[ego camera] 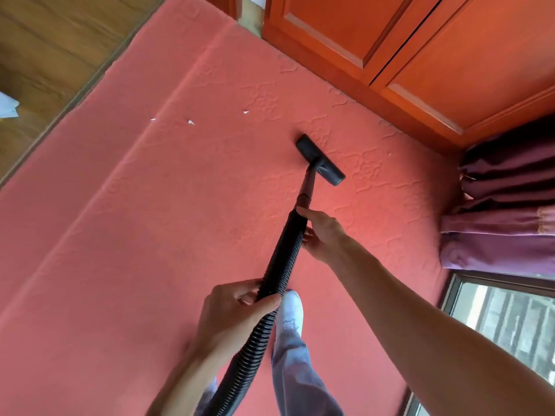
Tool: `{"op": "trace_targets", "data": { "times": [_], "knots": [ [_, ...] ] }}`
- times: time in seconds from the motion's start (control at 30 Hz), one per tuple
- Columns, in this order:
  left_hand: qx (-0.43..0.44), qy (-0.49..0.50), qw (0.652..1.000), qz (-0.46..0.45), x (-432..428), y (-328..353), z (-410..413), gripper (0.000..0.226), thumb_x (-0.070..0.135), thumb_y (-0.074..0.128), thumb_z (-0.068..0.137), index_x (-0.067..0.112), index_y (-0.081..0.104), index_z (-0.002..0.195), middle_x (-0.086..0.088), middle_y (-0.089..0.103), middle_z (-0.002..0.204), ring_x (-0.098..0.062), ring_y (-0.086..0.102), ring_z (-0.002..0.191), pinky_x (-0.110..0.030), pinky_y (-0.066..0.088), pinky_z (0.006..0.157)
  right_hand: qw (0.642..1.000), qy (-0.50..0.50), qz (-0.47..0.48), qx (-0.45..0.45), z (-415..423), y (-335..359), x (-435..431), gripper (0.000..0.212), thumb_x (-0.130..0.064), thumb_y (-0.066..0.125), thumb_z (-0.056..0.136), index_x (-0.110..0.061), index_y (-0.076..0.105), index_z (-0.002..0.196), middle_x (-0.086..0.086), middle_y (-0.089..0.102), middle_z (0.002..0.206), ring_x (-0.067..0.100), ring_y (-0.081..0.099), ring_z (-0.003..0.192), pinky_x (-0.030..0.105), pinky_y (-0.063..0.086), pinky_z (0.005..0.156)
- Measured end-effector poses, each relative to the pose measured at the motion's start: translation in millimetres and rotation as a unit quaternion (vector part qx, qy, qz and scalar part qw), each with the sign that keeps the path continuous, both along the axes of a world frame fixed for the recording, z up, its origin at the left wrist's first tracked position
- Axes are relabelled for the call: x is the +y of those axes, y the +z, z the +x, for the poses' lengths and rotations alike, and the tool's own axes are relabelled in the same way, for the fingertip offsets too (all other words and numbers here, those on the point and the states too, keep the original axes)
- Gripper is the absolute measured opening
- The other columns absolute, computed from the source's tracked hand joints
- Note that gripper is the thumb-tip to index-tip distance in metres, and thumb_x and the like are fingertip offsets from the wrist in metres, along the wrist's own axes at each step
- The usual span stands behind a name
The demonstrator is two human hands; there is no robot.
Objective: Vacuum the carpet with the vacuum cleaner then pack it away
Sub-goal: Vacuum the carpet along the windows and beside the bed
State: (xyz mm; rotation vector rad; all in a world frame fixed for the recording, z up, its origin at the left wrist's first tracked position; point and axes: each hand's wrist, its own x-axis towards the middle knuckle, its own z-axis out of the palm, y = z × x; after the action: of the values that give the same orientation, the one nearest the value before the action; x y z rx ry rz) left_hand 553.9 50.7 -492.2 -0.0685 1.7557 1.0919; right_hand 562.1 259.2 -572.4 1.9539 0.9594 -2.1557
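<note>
A salmon-red embossed carpet [168, 205] fills most of the floor. The black floor nozzle [319, 159] of the vacuum cleaner lies flat on it near the middle. A thin wand [307, 187] runs back from the nozzle into a black ribbed hose [279, 265]. My right hand [322, 235] grips the hose's upper end just below the wand. Lower down, my left hand [237, 313] is closed around the hose. Three small white scraps [191, 122] lie on the carpet to the nozzle's far left. The vacuum's body is out of view.
An orange wooden cabinet [420, 55] borders the carpet at the top right. Purple curtains [504, 205] bunch at the right, above a window [510, 325]. Wooden flooring [45, 55] lies at the far left. My leg and white shoe [291, 307] stand under the hose.
</note>
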Motion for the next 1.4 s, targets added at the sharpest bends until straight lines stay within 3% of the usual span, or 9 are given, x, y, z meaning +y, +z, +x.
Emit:
{"op": "trace_targets", "data": {
  "times": [0.13, 0.33, 0.5, 0.6, 0.8, 1.03, 1.2, 1.33, 1.4],
  "knots": [
    [0.041, 0.024, 0.998, -0.036, 31.1, 8.6, 2.9, 0.02, 0.049, 0.074, 0.066, 0.053, 0.075, 0.085, 0.011, 0.071, 0.066, -0.005, 0.064, 0.063, -0.027, 0.05, 0.068, 0.999, 0.03, 0.015, -0.005, -12.8, -1.0, 27.3, 0.046, -0.01, 0.07, 0.085, 0.004, 0.049, 0.124, 0.016, 0.062, 0.09, 0.027, 0.062, 0.079, 0.041, 0.055, 0.08],
    [0.032, 0.063, 0.997, -0.001, 68.2, 39.9, -11.7, 0.009, 0.04, 0.08, 0.072, 0.032, 0.081, 0.077, 0.009, 0.067, 0.059, -0.005, 0.059, 0.059, -0.025, 0.045, 0.064, 0.999, 0.033, 0.02, 0.02, -35.5, 28.0, 62.2, 0.049, -0.01, 0.072, 0.084, 0.002, 0.049, 0.125, 0.014, 0.06, 0.083, 0.022, 0.06, 0.069, 0.037, 0.054, 0.075],
    [0.004, 0.084, 0.996, 0.04, 83.9, 86.9, -36.9, 0.022, 0.042, 0.076, 0.069, 0.022, 0.081, 0.076, 0.003, 0.074, 0.067, -0.007, 0.064, 0.061, -0.026, 0.048, 0.062, 0.992, 0.117, -0.014, 0.032, -66.3, 68.8, 83.4, 0.026, -0.011, 0.072, 0.084, -0.007, 0.058, 0.106, 0.011, 0.057, 0.086, 0.017, 0.057, 0.069, 0.029, 0.051, 0.071],
    [-0.03, 0.076, 0.995, 0.055, 73.6, 111.5, -47.0, 0.033, 0.05, 0.078, 0.068, 0.018, 0.08, 0.078, -0.004, 0.075, 0.072, -0.012, 0.067, 0.064, -0.026, 0.049, 0.062, 0.975, 0.217, -0.015, 0.038, -80.2, 93.3, 75.2, 0.035, -0.012, 0.072, 0.082, -0.002, 0.062, 0.115, 0.012, 0.06, 0.092, 0.017, 0.059, 0.065, 0.029, 0.053, 0.059],
    [-0.085, 0.074, 0.99, 0.085, 33.1, 133.1, -57.3, 0.037, 0.049, 0.081, 0.072, 0.012, 0.078, 0.076, -0.006, 0.072, 0.071, -0.018, 0.067, 0.064, -0.025, 0.05, 0.056, 0.951, 0.303, -0.015, 0.054, -104.8, 113.4, 16.5, 0.021, -0.012, 0.072, 0.081, -0.001, 0.064, 0.097, 0.01, 0.065, 0.071, 0.018, 0.06, 0.058, 0.024, 0.049, 0.049],
    [-0.075, 0.152, 0.985, 0.04, -29.5, 132.4, -75.6, 0.034, 0.039, 0.074, 0.083, 0.005, 0.076, 0.082, -0.02, 0.075, 0.082, -0.025, 0.069, 0.065, -0.023, 0.048, 0.05, 0.939, 0.336, -0.064, 0.024, -133.8, 105.2, -60.5, 0.023, -0.014, 0.073, 0.082, -0.004, 0.062, 0.099, 0.011, 0.061, 0.081, 0.019, 0.059, 0.066, 0.031, 0.051, 0.064],
    [-0.095, 0.192, 0.976, 0.035, -71.2, 123.7, -80.2, 0.034, 0.037, 0.07, 0.085, 0.004, 0.076, 0.092, -0.016, 0.077, 0.084, -0.025, 0.072, 0.069, -0.024, 0.05, 0.052, 0.955, 0.229, -0.185, 0.023, -128.0, 102.7, -95.9, 0.033, -0.022, 0.073, 0.084, -0.001, 0.059, 0.105, 0.011, 0.053, 0.084, 0.022, 0.055, 0.064, 0.031, 0.055, 0.062],
    [-0.116, 0.236, 0.963, 0.054, -100.3, 118.8, -87.4, 0.033, 0.033, 0.07, 0.087, 0.001, 0.076, 0.095, -0.02, 0.076, 0.086, -0.025, 0.071, 0.064, -0.026, 0.053, 0.05, 0.949, 0.207, -0.234, 0.048, -130.7, 98.6, -111.8, 0.047, -0.019, 0.074, 0.08, 0.004, 0.056, 0.117, 0.015, 0.057, 0.084, 0.025, 0.057, 0.075, 0.033, 0.046, 0.102],
    [-0.125, 0.221, 0.965, 0.068, -111.0, 116.8, -92.0, 0.033, 0.035, 0.071, 0.087, 0.003, 0.077, 0.093, -0.02, 0.077, 0.088, -0.03, 0.073, 0.069, -0.037, 0.06, 0.061, 0.941, 0.254, -0.221, 0.034, -138.0, 100.2, -123.2, 0.048, -0.026, 0.073, 0.082, 0.003, 0.058, 0.116, 0.014, 0.059, 0.084, 0.024, 0.059, 0.075, 0.034, 0.055, 0.086]
  ]
}}
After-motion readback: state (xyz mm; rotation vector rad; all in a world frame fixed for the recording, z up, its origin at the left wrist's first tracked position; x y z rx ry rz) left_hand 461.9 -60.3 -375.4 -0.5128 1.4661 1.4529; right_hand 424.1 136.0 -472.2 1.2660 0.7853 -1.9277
